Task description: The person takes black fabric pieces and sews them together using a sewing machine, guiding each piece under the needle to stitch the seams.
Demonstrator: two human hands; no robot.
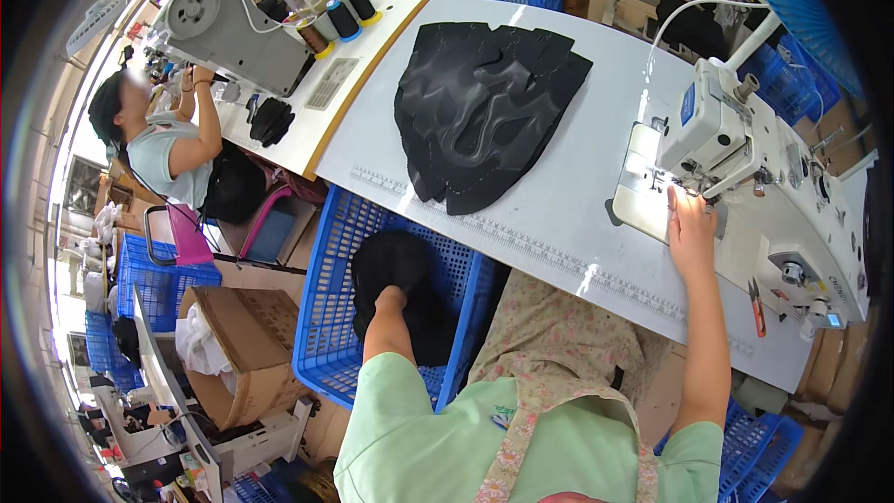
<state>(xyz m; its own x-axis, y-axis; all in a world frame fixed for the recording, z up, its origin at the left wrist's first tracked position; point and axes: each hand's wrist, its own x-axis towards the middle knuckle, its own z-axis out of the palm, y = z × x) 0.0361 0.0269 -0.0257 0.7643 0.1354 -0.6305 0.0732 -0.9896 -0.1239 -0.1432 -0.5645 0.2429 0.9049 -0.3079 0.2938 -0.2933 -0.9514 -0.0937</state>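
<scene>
My left hand (pixel 392 297) reaches down into a blue plastic basket (pixel 321 317) beside the table. Its fingers disappear among black fabric pieces (pixel 399 259), so I cannot see whether they grip one. My right hand (pixel 691 224) lies on the bed of a white sewing machine (pixel 722 126), fingers stretched toward the needle area, with nothing visible in them. A stack of dark, curved-edged fabric pieces (pixel 489 112), with pale stitch lines or marks, lies flat on the white table (pixel 596 224), away from both hands.
Orange-handled thread snips (pixel 757 309) lie right of my right forearm. A printed ruler strip (pixel 521 240) runs along the table's near edge. At the left, a person (pixel 186 149) works at another sewing machine (pixel 233 33) near thread cones (pixel 343 19). A cardboard box (pixel 251 345) stands below.
</scene>
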